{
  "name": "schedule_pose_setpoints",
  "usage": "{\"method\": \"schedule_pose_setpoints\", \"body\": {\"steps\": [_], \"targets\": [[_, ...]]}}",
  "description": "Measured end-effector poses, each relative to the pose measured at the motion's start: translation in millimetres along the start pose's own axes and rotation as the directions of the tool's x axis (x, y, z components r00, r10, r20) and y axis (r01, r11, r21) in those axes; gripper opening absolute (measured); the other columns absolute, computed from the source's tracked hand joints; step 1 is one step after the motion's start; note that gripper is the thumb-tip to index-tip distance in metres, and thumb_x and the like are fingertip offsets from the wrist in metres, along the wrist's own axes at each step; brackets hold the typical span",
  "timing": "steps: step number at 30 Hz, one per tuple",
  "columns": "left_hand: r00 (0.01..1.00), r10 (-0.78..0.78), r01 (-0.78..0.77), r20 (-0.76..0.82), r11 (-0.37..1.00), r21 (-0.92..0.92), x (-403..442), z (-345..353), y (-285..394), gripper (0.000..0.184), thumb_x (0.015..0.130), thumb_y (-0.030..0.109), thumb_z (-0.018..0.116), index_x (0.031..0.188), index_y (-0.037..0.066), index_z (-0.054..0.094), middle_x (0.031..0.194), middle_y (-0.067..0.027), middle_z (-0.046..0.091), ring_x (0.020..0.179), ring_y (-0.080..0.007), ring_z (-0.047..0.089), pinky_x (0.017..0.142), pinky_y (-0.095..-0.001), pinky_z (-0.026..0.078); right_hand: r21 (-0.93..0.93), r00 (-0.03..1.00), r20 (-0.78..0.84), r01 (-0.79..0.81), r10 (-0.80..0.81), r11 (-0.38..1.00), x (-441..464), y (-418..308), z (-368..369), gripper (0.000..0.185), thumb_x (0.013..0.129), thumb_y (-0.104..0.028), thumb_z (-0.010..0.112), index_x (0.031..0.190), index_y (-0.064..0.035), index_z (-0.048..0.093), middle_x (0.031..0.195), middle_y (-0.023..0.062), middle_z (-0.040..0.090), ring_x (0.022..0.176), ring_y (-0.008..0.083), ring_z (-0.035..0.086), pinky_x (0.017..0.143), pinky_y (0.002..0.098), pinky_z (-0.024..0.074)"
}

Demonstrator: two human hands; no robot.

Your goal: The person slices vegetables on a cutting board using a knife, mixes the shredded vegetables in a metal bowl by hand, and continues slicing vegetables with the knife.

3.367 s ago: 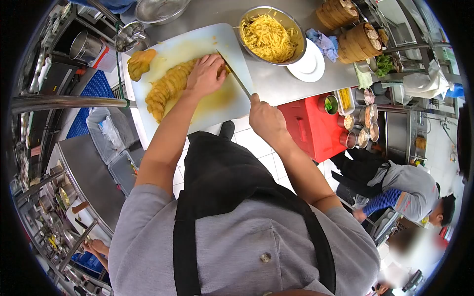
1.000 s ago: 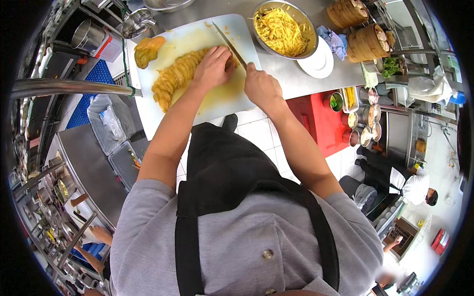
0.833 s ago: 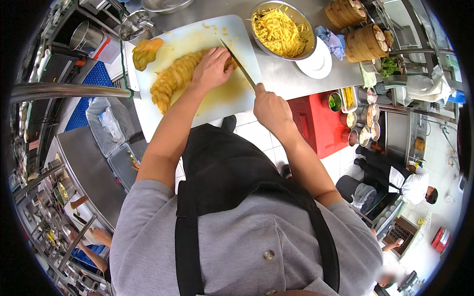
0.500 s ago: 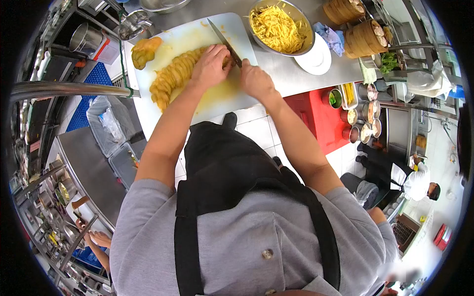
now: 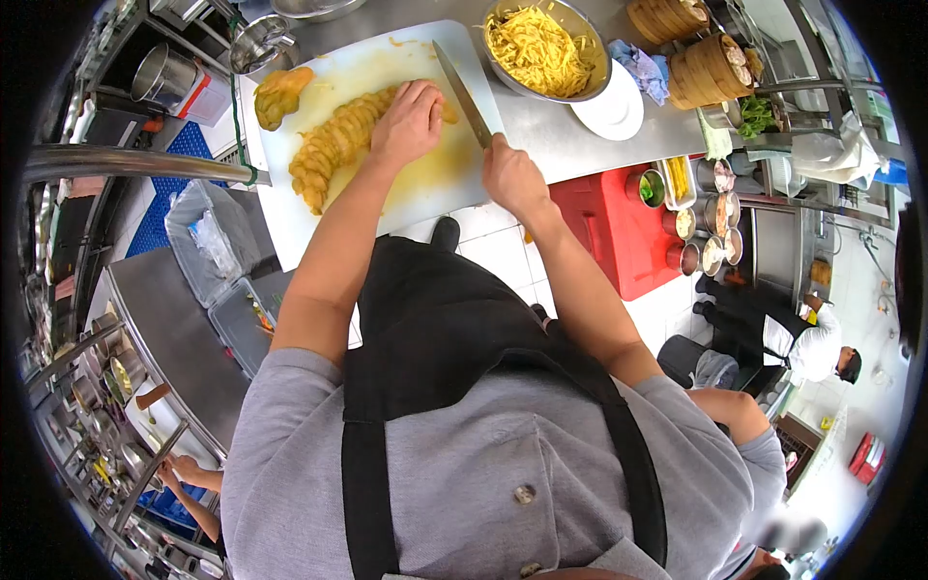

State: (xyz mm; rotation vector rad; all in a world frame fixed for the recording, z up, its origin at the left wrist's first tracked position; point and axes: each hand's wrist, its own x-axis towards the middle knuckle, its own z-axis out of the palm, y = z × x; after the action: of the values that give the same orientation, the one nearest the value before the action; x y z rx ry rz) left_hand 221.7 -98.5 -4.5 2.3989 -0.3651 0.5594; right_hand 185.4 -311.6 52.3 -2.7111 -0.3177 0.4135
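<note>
The white cutting board (image 5: 367,64) reaches the near edge of the metal desk (image 5: 551,145), with floor and the person's apron just beyond. Its bare surface, wet and yellowish, runs nearest the body and along the far side. The sliced yellow row (image 5: 333,147) lies curved across the board's middle. The left hand (image 5: 408,123) rests over the row's far end, fingers together and curled; whether they pinch it I cannot tell. The right hand (image 5: 515,178) is wrapped around the handle of the knife (image 5: 464,95), its blade slanting over the board's right side, apart from the left hand.

A yellow-green piece (image 5: 280,97) sits at the left corner. Right of the blade, the metal bowl (image 5: 592,81) of yellow shreds crowds the board, with a white plate (image 5: 619,111), blue cloth (image 5: 643,74) and bamboo steamers (image 5: 698,80) beyond; a metal rail (image 5: 135,164) juts in from the left
</note>
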Motion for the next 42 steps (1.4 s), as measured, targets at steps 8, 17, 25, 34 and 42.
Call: {"method": "schedule_pose_setpoints", "body": {"steps": [8,17,25,34,42], "targets": [[0.988,0.017,-0.042,-0.155,0.987,-0.158,6,-17,9,0.024,0.095,0.012,0.061,0.117,0.010,0.071,0.129,-0.0091,0.068,0.127,-0.0308,0.059,0.117,-0.0503,0.042,-0.133,0.999,-0.054,-0.017,0.010,0.991,0,-17,-34,0.035,0.100,-0.024,0.054,0.123,0.0019,0.054,0.106,0.0314,0.069,0.088,0.0496,0.073,0.078,0.0543,0.0606],[0.835,0.339,-0.394,0.433,0.918,0.043,21,-19,37,0.043,0.107,0.038,0.047,0.140,0.018,0.066,0.149,0.0031,0.061,0.155,-0.0252,0.034,0.130,-0.0635,0.006,0.028,0.978,-0.139,-0.152,0.155,0.988,-20,-14,-32,0.053,0.093,-0.018,0.065,0.134,0.0042,0.040,0.118,0.0311,0.060,0.089,0.0492,0.073,0.074,0.0526,0.0621],[0.829,0.259,-0.342,0.495,0.936,0.082,65,-25,-9,0.044,0.111,0.037,0.040,0.142,0.017,0.065,0.147,-0.0009,0.063,0.153,-0.0269,0.037,0.130,-0.0602,0.005,0.022,0.962,-0.238,-0.133,0.134,0.991,-82,34,-49,0.051,0.089,-0.018,0.068,0.129,0.0010,0.042,0.114,0.0274,0.061,0.087,0.0471,0.072,0.073,0.0535,0.0608],[0.831,0.311,-0.326,0.461,0.944,-0.049,36,1,49,0.028,0.091,0.021,0.073,0.118,0.015,0.073,0.128,-0.0087,0.067,0.133,-0.0285,0.053,0.118,-0.0507,0.033,0.234,0.901,-0.338,-0.199,0.271,0.952,-170,81,-36,0.027,0.088,-0.020,0.071,0.112,-0.0091,0.065,0.105,0.0208,0.065,0.089,0.0444,0.069,0.082,0.0538,0.0559],[0.873,0.178,-0.317,0.454,0.915,0.250,82,16,16,0.016,0.088,0.022,0.074,0.102,0.015,0.076,0.122,-0.0037,0.066,0.127,-0.0279,0.053,0.105,-0.0509,0.041,0.329,0.883,-0.298,-0.262,0.362,0.908,-189,84,-21,0.025,0.090,-0.020,0.072,0.112,-0.0080,0.067,0.103,0.0212,0.065,0.089,0.0443,0.070,0.080,0.0530,0.0559]]}}
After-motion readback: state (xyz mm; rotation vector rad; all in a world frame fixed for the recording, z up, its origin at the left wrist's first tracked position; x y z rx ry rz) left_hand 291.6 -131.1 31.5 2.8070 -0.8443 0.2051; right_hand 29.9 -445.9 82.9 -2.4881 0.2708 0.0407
